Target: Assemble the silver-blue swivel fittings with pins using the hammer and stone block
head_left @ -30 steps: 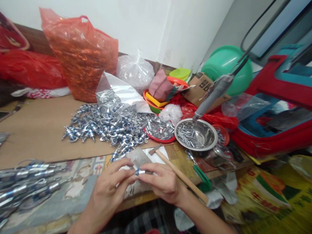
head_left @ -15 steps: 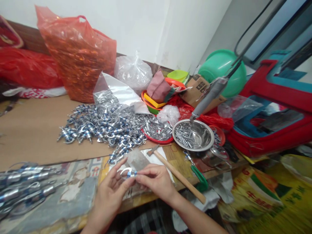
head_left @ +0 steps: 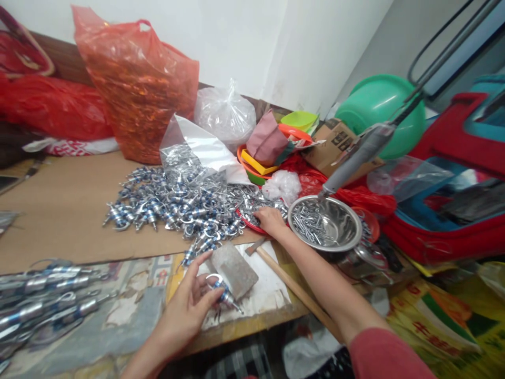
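Observation:
My left hand point(head_left: 188, 305) pinches a small silver and blue metal hook fitting point(head_left: 222, 291) near the table's front edge, beside a grey stone block point(head_left: 234, 268). My right hand point(head_left: 269, 220) reaches forward onto the red tray point(head_left: 252, 223) of small shiny metal pieces, fingers curled down into them; what they grip is hidden. A big heap of the same silver and blue fittings point(head_left: 173, 205) lies on brown cardboard point(head_left: 59, 210) just left of that tray.
A steel bowl of screws point(head_left: 324, 223) stands right of the tray, a grey power tool point(head_left: 359, 155) hanging over it. A wooden-handled hammer point(head_left: 294, 287) lies under my right forearm. Orange and red plastic bags point(head_left: 138, 79), coloured bowls point(head_left: 276, 152), a green basin point(head_left: 379, 108) crowd the back. Finished fittings point(head_left: 43, 300) lie at left.
My right hand let go of the fitting and moved forward to the red tray. The left hand stayed near the front edge, still holding the fitting.

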